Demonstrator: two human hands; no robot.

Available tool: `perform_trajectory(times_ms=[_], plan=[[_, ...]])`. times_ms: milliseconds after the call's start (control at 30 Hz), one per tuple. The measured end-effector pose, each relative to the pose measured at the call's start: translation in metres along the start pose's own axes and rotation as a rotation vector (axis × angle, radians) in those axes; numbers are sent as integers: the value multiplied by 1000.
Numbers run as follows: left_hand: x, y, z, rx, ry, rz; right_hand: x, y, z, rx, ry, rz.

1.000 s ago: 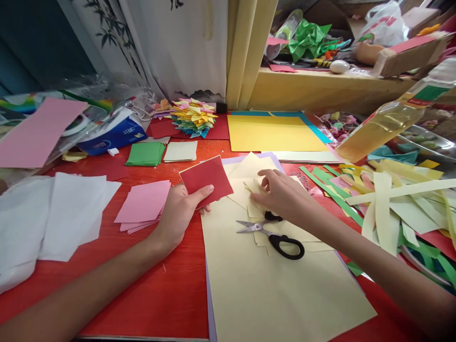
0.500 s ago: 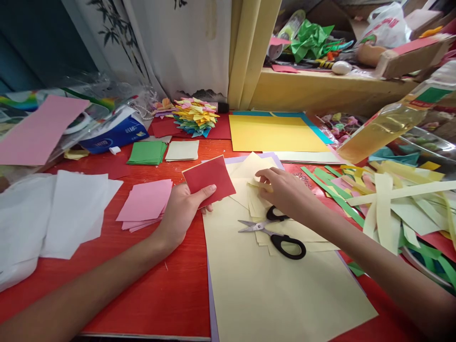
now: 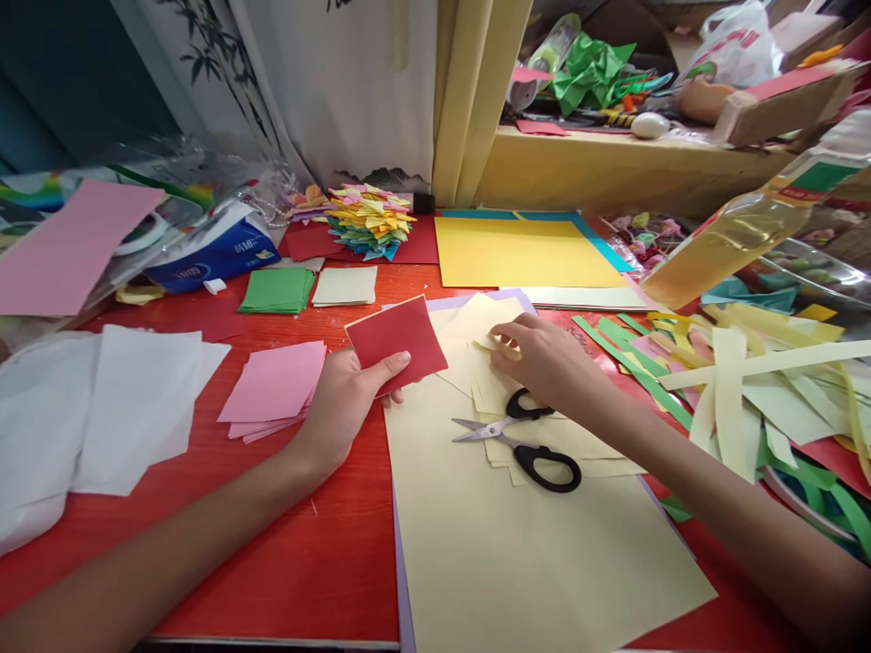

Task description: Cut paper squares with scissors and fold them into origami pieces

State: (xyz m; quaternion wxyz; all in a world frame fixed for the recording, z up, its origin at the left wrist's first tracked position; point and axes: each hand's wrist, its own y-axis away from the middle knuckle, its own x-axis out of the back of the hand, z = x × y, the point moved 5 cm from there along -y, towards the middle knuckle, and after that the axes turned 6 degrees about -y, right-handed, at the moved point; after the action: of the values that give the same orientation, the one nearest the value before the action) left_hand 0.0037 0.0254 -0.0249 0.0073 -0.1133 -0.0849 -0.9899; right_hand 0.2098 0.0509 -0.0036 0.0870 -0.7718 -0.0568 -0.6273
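My left hand point(image 3: 347, 390) is closed on a red paper square point(image 3: 395, 345), thumb on top and fingers beneath; a thin yellowish edge shows along its upper side. My right hand point(image 3: 537, 358) is curled over pale yellow paper pieces point(image 3: 490, 385), its fingertips pinching at the edge of one; the exact grip is partly hidden. Black-handled scissors point(image 3: 507, 431) lie partly open just below the right hand. Under them is a large pale yellow sheet point(image 3: 531, 553), with a purple sheet point(image 3: 403, 580) showing along its edge.
Pink point(image 3: 272, 385), green point(image 3: 276, 290) and cream point(image 3: 346, 285) paper stacks lie on the red table, left of centre. White sheets point(image 3: 142, 399) are further left. Paper strips point(image 3: 728, 390) and a tilted bottle point(image 3: 735, 227) are at right. A folded-paper bundle point(image 3: 371, 222) stands behind.
The view has shifted very slightly. Both hands stay in nearly the same places; the right fingers have moved only a little at the yellow paper.
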Motion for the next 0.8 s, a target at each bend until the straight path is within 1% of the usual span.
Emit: perform_trajectory(times_ms=[300, 400, 533, 667, 800], plan=[[1, 1, -1, 28, -2, 17, -2, -1, -2, 52, 71, 36], [1, 1, -1, 30, -2, 20, 0, -2, 1, 61, 27, 51], [0, 1, -1, 4, -4, -3, 0, -3, 5, 73, -26, 77], [0, 1, 1, -14, -6, -11, 1, -2, 8, 62, -41, 106], [-1, 1, 3, -26, -2, -24, 4, 0, 8, 83, -48, 101]])
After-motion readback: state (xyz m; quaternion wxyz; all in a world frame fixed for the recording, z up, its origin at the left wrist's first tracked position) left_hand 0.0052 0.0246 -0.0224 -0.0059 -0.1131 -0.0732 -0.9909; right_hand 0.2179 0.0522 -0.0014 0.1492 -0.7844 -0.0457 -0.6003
